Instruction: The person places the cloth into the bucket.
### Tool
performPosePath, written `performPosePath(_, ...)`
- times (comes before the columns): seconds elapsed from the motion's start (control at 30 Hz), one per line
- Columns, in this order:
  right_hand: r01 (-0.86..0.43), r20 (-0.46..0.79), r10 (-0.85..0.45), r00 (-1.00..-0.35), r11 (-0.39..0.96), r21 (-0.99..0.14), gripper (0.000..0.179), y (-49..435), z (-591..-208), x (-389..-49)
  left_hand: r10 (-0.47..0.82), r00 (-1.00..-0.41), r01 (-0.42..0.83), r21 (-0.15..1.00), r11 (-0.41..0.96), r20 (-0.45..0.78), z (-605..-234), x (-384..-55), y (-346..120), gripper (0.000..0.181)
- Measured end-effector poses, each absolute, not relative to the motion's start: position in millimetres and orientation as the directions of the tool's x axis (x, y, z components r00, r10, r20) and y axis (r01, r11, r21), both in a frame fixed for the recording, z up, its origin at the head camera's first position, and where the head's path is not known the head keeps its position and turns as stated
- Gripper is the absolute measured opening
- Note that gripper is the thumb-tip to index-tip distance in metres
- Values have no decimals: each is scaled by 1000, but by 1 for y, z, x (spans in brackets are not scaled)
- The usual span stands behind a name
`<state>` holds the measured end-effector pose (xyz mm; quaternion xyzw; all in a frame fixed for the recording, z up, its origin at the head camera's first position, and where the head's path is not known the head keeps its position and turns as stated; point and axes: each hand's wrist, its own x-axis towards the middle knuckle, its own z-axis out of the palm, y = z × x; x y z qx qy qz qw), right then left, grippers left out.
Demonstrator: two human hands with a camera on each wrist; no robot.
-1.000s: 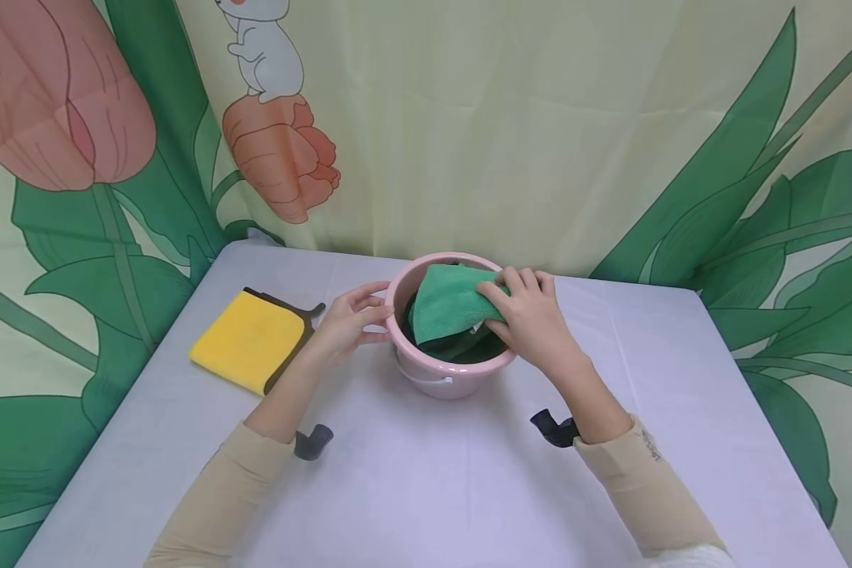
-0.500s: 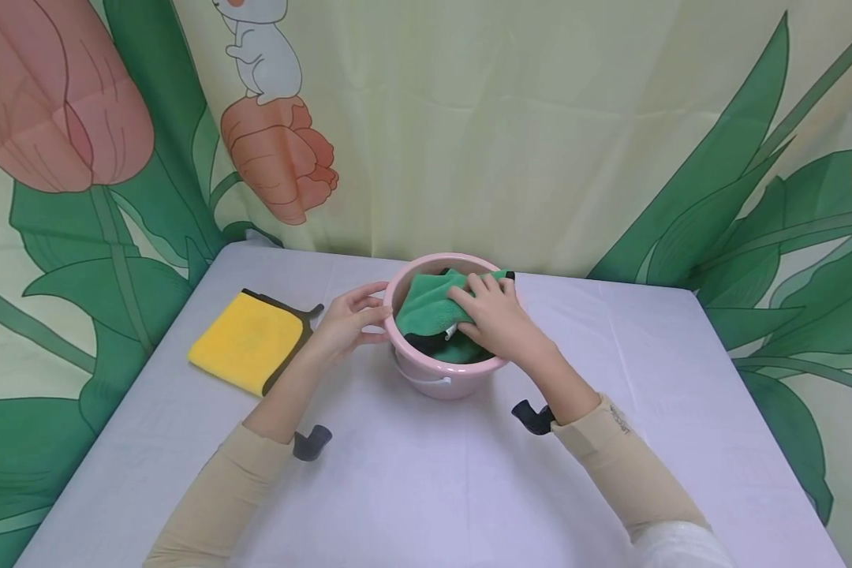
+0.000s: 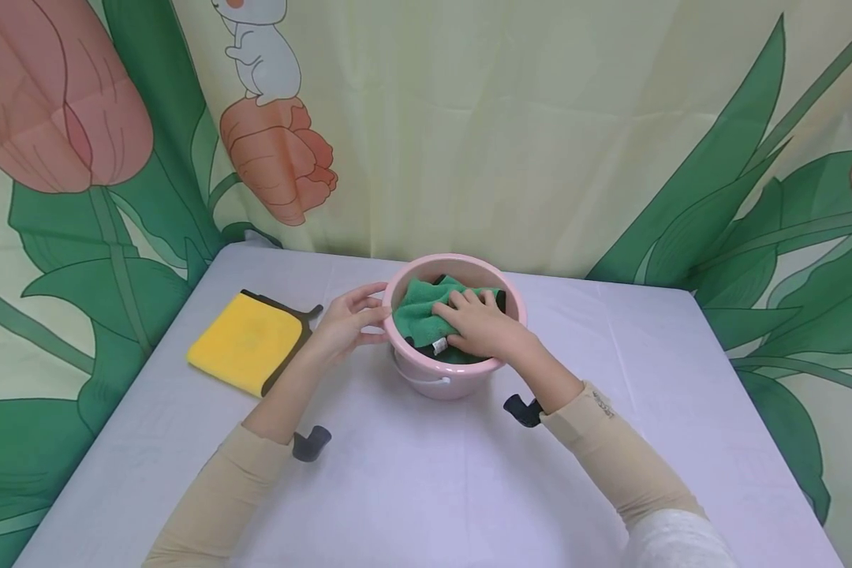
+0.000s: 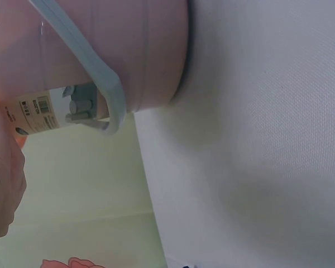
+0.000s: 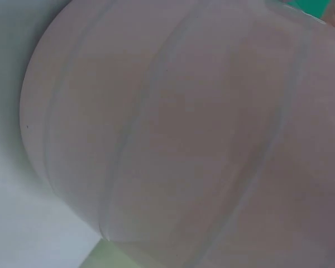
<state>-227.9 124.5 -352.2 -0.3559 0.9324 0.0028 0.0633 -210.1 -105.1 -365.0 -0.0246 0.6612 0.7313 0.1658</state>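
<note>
A pink bucket (image 3: 461, 386) with a white handle (image 3: 426, 381) stands upright at the back middle of the table. In the head view my left hand (image 3: 344, 323) steadies its left side, thumb at the rim and fingers along the outer wall. The left wrist view shows part of that hand (image 4: 3, 173) beside the bucket's label (image 4: 30, 114). A green towel (image 3: 417, 312) with black edging and a white tag lies bunched inside the bucket. My right hand (image 3: 479, 323) reaches over the rim and presses on the towel with its fingers spread.
A folded yellow towel (image 3: 248, 343) with dark edging lies on the white-covered table (image 3: 412, 489), left of the bucket. A printed curtain (image 3: 468, 158) hangs close behind the table's back edge. Black wrist-camera mounts (image 3: 312, 443) stick out from both wrists.
My right hand has moved left and down into the bucket, pushing the green towel lower below the rim. The left hand has stayed at the bucket's side.
</note>
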Motion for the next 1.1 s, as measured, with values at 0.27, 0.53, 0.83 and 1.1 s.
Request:
performPosePath(0.27, -684, -253, -662, -706, 729, 1, 43, 123, -353, -229, 210, -943, -281, 956, -84, -259, -367, -211, -104, 49)
performPosePath(0.53, -657, -383, -614, -691, 754, -24, 53, 120, -351, -229, 210, -944, -274, 959, -66, -255, -370, -211, -105, 50)
performPosePath(0.83, -650, -381, -607, -697, 760, -22, 55, 121, -352, -228, 210, -941, -285, 956, -68, -265, -369, -210, -103, 50)
performPosePath(1.1, -667, -259, -663, -702, 740, -87, 48, 126, -342, -225, 217, -944, -272, 959, -82, -250, -367, -210, -106, 50)
